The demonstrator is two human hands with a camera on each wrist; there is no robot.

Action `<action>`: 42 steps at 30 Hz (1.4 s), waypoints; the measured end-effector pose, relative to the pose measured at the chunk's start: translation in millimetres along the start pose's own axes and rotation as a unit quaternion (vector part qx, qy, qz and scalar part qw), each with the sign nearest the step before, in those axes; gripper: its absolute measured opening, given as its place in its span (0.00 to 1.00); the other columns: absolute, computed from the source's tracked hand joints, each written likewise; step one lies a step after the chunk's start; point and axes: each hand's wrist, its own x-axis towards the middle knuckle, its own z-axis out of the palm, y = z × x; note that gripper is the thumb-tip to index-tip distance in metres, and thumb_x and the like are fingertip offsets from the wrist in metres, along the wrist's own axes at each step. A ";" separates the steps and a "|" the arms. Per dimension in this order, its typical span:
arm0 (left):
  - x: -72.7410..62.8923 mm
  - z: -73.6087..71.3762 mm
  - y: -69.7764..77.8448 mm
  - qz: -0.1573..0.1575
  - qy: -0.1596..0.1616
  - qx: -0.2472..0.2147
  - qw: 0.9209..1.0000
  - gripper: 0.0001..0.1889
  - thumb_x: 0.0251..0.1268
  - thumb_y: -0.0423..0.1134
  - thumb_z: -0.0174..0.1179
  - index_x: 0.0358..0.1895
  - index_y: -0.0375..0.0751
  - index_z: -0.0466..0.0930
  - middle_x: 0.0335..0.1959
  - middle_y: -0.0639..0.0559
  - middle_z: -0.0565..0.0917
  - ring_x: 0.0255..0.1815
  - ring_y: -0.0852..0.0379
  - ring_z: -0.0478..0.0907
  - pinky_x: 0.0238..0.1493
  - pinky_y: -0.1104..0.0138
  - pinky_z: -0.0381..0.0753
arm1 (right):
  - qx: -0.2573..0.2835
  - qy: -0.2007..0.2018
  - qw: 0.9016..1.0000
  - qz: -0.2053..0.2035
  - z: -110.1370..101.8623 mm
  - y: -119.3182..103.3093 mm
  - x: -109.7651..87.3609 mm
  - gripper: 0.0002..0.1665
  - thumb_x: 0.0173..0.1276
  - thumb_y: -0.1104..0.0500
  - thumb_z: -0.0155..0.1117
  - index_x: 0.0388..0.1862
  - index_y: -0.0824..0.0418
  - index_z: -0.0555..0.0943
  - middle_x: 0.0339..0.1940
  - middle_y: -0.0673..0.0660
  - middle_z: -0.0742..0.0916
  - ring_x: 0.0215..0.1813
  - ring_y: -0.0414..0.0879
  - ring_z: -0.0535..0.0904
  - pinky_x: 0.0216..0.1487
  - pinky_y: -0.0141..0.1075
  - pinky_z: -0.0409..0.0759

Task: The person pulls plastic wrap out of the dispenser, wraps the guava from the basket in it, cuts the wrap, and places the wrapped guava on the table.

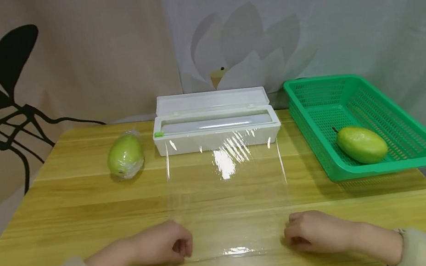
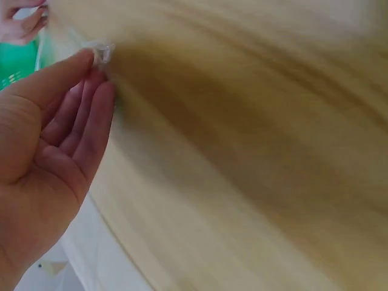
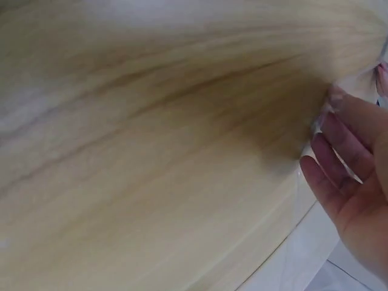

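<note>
A clear sheet of plastic wrap (image 1: 229, 200) stretches from the white wrap dispenser (image 1: 218, 139) toward the front of the table. My left hand (image 1: 167, 242) pinches its near left corner between thumb and fingers; in the left wrist view a crumpled bit of film shows at the fingertips of that left hand (image 2: 60, 121). At the near right corner my right hand (image 1: 320, 232) pinches the film too, and the right wrist view shows this right hand (image 3: 351, 157) with thumb and forefinger together. The dispenser's lid (image 1: 212, 100) stands raised, with the roll (image 1: 215, 123) visible inside.
Left of the dispenser sits a green fruit (image 1: 126, 156) wrapped in film. A green plastic basket (image 1: 310, 141) at the right holds an unwrapped green fruit (image 1: 361, 144). Behind the wooden table (image 1: 62, 212) hangs a printed cloth (image 1: 100, 53).
</note>
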 end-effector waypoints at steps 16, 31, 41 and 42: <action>-17.6 -19.8 10.7 -0.045 -0.074 -0.032 0.996 0.04 0.51 0.39 0.66 0.28 0.47 0.81 0.24 0.66 0.77 0.25 0.74 0.70 0.30 0.78 0.75 | 0.022 -0.026 0.999 0.016 -14.1 1.0 -18.0 0.07 0.56 0.48 0.68 0.25 0.45 0.78 0.24 0.34 0.76 0.29 0.25 0.66 0.29 0.18 0.66; 22.5 -32.9 -28.7 -0.084 0.105 0.271 0.953 0.60 0.50 0.72 0.54 0.73 0.31 0.39 0.75 0.35 0.38 0.75 0.36 0.36 0.74 0.49 0.45 | -0.073 -0.023 0.974 0.215 -5.0 35.0 24.5 0.65 0.55 0.27 0.56 0.72 0.72 0.49 0.75 0.69 0.51 0.76 0.63 0.46 0.73 0.57 0.48; 11.1 -16.0 -44.5 -0.089 0.093 0.269 0.954 0.62 0.48 0.77 0.49 0.73 0.31 0.39 0.76 0.36 0.37 0.76 0.39 0.34 0.75 0.51 0.44 | -0.078 -0.033 0.973 0.215 5.3 35.2 12.0 0.69 0.50 0.20 0.51 0.72 0.71 0.50 0.75 0.68 0.52 0.76 0.62 0.46 0.73 0.57 0.48; 10.9 -15.9 -44.9 -0.088 0.096 0.269 0.954 0.62 0.48 0.77 0.49 0.73 0.30 0.40 0.75 0.35 0.37 0.76 0.39 0.35 0.75 0.51 0.44 | -0.076 -0.029 0.974 0.213 3.5 33.8 10.7 0.69 0.50 0.21 0.51 0.72 0.72 0.51 0.75 0.68 0.53 0.75 0.62 0.48 0.73 0.57 0.49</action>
